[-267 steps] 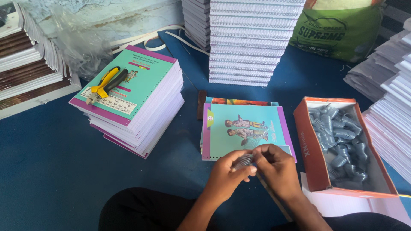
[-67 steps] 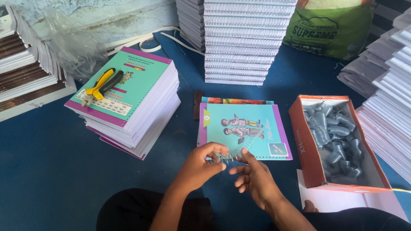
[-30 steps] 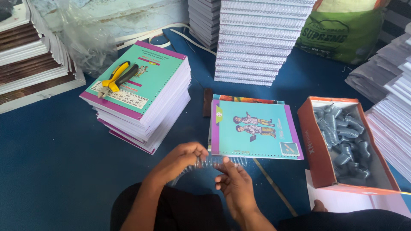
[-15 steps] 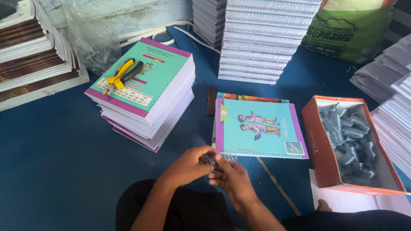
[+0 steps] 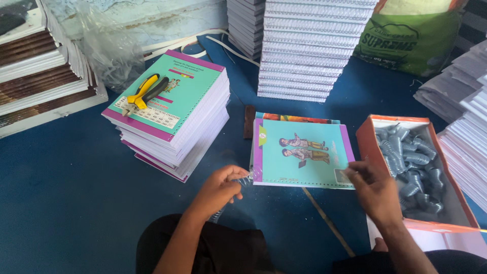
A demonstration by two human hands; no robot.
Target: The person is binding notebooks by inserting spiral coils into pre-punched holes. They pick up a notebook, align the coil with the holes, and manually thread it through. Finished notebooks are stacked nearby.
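Note:
My left hand (image 5: 220,189) is closed around a thin clear spiral binding coil (image 5: 244,179), just left of the near-left corner of a teal and purple notebook (image 5: 302,152) lying flat on the blue floor. My right hand (image 5: 374,189) rests at the notebook's near-right corner, fingertips touching its cover edge. The notebook has a row of punched holes along its near edge. Another notebook lies underneath it.
A stack of unbound teal notebooks (image 5: 175,119) with yellow-handled pliers (image 5: 144,91) on top stands to the left. An orange box (image 5: 459,203) of grey coils is at the right. Tall white bound stacks (image 5: 309,48) and a green sack (image 5: 408,40) are behind.
My hands, earlier together working the coil in front of me, have separated. The right hand moved right to the notebook's corner; the left keeps the coil.

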